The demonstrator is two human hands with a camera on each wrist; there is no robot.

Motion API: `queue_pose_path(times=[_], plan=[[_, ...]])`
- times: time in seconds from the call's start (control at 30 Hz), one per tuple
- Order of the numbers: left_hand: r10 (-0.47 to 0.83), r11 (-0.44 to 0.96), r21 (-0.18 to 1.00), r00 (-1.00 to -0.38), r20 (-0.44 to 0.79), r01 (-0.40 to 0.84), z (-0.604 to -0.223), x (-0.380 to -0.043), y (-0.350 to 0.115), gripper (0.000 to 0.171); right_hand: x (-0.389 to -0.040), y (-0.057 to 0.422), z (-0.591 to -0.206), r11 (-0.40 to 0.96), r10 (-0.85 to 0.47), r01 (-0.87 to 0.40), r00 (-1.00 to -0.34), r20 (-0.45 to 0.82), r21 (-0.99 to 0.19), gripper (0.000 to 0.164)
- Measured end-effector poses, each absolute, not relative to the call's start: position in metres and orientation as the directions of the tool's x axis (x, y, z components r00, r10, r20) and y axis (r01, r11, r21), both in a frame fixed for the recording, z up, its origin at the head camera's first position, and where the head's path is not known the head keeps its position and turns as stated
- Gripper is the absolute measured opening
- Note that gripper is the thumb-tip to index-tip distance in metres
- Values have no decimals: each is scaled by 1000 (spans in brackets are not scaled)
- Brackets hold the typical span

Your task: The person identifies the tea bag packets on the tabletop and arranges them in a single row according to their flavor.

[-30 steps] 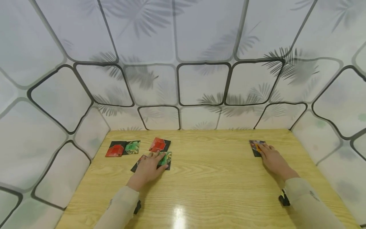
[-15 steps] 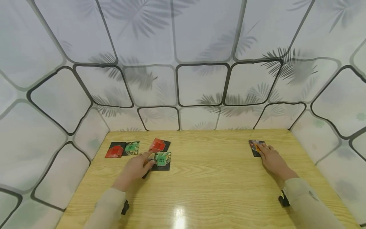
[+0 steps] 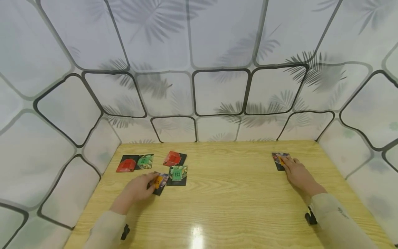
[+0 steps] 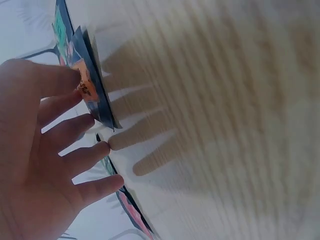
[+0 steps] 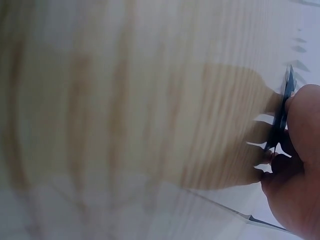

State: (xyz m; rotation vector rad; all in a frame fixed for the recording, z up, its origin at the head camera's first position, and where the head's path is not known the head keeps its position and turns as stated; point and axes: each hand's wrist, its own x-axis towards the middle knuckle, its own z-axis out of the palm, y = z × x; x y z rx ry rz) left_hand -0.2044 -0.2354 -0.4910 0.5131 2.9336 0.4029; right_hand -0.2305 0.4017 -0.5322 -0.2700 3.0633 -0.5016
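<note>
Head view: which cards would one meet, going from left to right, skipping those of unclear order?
Red card, green card, orange card in left hand, second green card, second orange card at right hand.

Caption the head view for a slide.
Left hand holds a flat, dark, orange-printed card; right hand touches a similar dark card at a yellow wood-grain table.

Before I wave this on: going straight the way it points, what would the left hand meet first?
Past the orange-printed piece it holds, the left hand would probably meet the green-printed piece just to its right; whether the two touch is unclear.
</note>
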Motion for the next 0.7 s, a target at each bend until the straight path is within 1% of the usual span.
queue_pose_path(times=[0.17, 0.33, 0.57, 0.7], plan=[[363, 909, 250, -928, -79, 334, -494, -196, -234, 59, -231, 403, -533, 934, -171, -162, -985, 1, -317, 53], [360, 905, 257, -932, -37, 339, -498, -185, -231, 59, -230, 403, -533, 930, -171, -157, -985, -12, -332, 54], [330, 915, 267, -942, -56, 304, -504, -169, -223, 62, -228, 401, -533, 927, -182, -178, -983, 20, -330, 51], [321, 920, 248, -947, -30, 304, -504, -161, -214, 63, -228, 400, -532, 930, -181, -179, -983, 26, -322, 50]])
